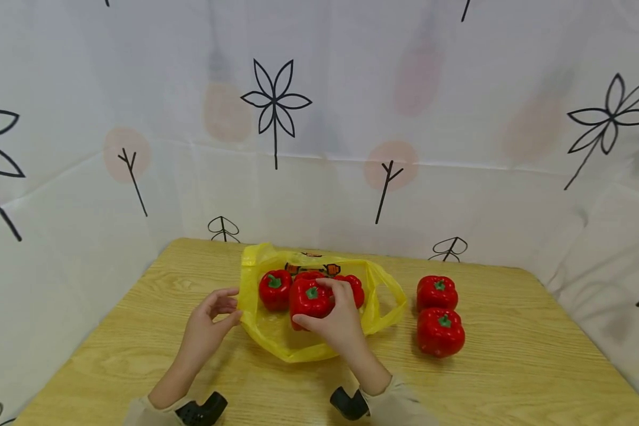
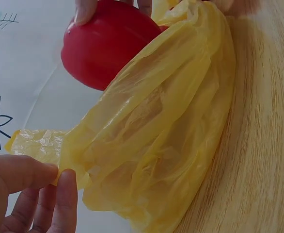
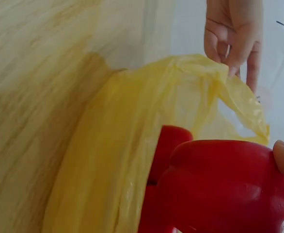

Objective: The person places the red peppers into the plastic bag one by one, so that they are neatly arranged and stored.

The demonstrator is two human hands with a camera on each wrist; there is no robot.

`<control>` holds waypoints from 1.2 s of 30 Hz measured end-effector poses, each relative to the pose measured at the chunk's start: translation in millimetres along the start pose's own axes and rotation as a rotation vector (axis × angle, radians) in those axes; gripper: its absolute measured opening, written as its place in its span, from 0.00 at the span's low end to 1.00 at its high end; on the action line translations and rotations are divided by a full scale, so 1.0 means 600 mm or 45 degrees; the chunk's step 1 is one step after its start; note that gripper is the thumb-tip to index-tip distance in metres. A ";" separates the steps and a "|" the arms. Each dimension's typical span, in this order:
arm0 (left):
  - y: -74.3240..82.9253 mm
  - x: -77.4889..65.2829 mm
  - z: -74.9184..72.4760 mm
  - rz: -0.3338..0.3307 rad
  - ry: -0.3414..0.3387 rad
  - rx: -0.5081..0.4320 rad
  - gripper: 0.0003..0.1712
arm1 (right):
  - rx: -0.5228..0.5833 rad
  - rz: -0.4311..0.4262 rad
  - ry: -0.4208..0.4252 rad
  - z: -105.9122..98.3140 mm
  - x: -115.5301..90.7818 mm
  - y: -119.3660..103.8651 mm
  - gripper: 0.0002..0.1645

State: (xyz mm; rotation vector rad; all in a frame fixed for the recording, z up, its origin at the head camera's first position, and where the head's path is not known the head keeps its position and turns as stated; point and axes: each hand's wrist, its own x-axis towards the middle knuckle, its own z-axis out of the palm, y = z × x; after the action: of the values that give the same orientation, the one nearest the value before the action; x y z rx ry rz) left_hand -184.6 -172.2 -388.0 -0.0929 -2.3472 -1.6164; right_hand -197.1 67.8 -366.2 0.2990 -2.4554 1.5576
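My right hand [image 1: 346, 322] grips a red bell pepper [image 1: 307, 303] with a green stem, thumb on its near side and fingers on the far side. The pepper is at the mouth of a yellow plastic bag [image 1: 298, 356] lying on the table. Inside the bag sit several more bell peppers, among them one on the left [image 1: 274, 291] and one on the right [image 1: 358, 290]. At the bag's left edge my left hand [image 1: 205, 325] pinches the plastic between thumb and fingers [image 2: 64, 199]. In the left wrist view the bag's wall hangs in folds below the held pepper [image 2: 108, 43].
To the right of the bag, two red bell peppers stand on the wooden table [image 1: 516, 355], a far one [image 1: 436, 293] and a near one [image 1: 441, 333]. A bag handle loop [image 1: 396, 296] spreads toward them. A white patterned cloth [image 1: 330, 195] hangs behind the table.
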 end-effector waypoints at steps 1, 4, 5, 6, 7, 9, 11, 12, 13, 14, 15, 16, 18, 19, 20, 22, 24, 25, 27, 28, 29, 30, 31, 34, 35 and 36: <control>0.000 0.000 0.000 -0.001 0.000 -0.003 0.20 | -0.009 0.000 -0.006 0.003 -0.001 0.000 0.41; 0.001 -0.001 -0.001 0.002 -0.001 0.000 0.20 | -0.022 0.000 -0.032 0.013 -0.002 -0.001 0.41; 0.001 -0.001 -0.001 0.006 0.000 0.007 0.20 | -0.025 0.001 -0.040 0.016 -0.002 -0.001 0.41; 0.001 -0.001 -0.001 0.010 -0.001 0.012 0.20 | -0.029 0.002 -0.049 0.019 -0.002 -0.002 0.41; 0.002 -0.001 -0.001 0.013 -0.003 0.011 0.20 | -0.031 0.001 -0.057 0.022 -0.003 -0.002 0.41; 0.001 -0.001 -0.001 0.019 -0.005 0.010 0.19 | -0.037 0.006 -0.070 0.030 -0.003 -0.001 0.42; 0.001 -0.001 -0.001 0.021 -0.006 0.009 0.19 | -0.039 0.019 -0.081 0.038 -0.003 -0.002 0.42; 0.001 -0.001 0.000 0.022 -0.006 0.009 0.19 | -0.041 0.024 -0.086 0.042 -0.002 -0.002 0.42; 0.001 -0.001 0.000 0.022 -0.007 0.007 0.19 | -0.038 0.028 -0.091 0.046 -0.002 -0.002 0.43; 0.000 -0.001 0.000 0.022 -0.007 0.010 0.19 | -0.040 0.033 -0.097 0.050 -0.002 -0.002 0.43; 0.000 -0.001 0.000 0.021 -0.007 0.011 0.20 | -0.041 0.037 -0.102 0.054 -0.001 -0.002 0.43; 0.000 0.000 0.000 0.022 -0.007 0.014 0.20 | -0.044 0.036 -0.107 0.058 -0.001 -0.002 0.43; 0.000 -0.001 0.000 0.022 -0.008 0.020 0.20 | -0.061 0.030 -0.119 0.065 0.000 -0.001 0.42; 0.000 -0.001 0.000 0.022 -0.009 0.021 0.20 | -0.071 0.028 -0.124 0.069 0.000 -0.001 0.42; 0.000 -0.001 -0.001 0.021 -0.010 0.025 0.20 | -0.085 0.023 -0.127 0.073 0.000 -0.001 0.42; 0.000 -0.001 -0.001 0.017 -0.012 0.028 0.20 | -0.109 0.025 -0.130 0.079 0.001 0.000 0.42; 0.000 -0.001 -0.001 0.006 -0.017 0.023 0.20 | -0.122 0.031 -0.132 0.085 0.001 -0.001 0.42; 0.001 -0.001 -0.001 0.002 -0.019 0.022 0.20 | -0.124 0.035 -0.134 0.087 0.001 -0.001 0.42; 0.001 -0.001 0.000 -0.010 -0.022 0.016 0.20 | -0.123 0.045 -0.138 0.090 0.001 0.000 0.42; 0.001 -0.001 0.000 -0.013 -0.022 0.018 0.20 | -0.120 0.047 -0.139 0.092 0.000 0.000 0.42; 0.001 0.000 0.001 -0.017 -0.023 0.018 0.20 | -0.116 0.049 -0.140 0.093 -0.001 0.001 0.41; 0.001 0.000 0.001 -0.017 -0.023 0.020 0.20 | -0.110 0.048 -0.142 0.093 -0.001 0.001 0.41; 0.001 0.000 0.001 -0.015 -0.023 0.022 0.20 | -0.105 0.044 -0.143 0.094 -0.002 0.002 0.41; 0.000 0.000 0.001 -0.008 -0.020 0.024 0.20 | -0.085 0.043 -0.152 0.092 -0.002 0.005 0.40; 0.000 0.000 0.001 -0.007 -0.021 0.021 0.20 | -0.077 0.047 -0.159 0.091 -0.002 0.006 0.40; 0.000 -0.001 0.001 -0.007 -0.021 0.018 0.20 | -0.070 0.052 -0.168 0.089 -0.002 0.007 0.40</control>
State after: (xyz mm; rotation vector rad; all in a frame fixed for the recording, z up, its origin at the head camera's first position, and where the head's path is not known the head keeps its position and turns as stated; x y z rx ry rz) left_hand -184.5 -171.6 -388.5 -0.0974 -2.3731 -1.6073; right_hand -200.9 21.3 -392.4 0.3551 -2.6155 1.5289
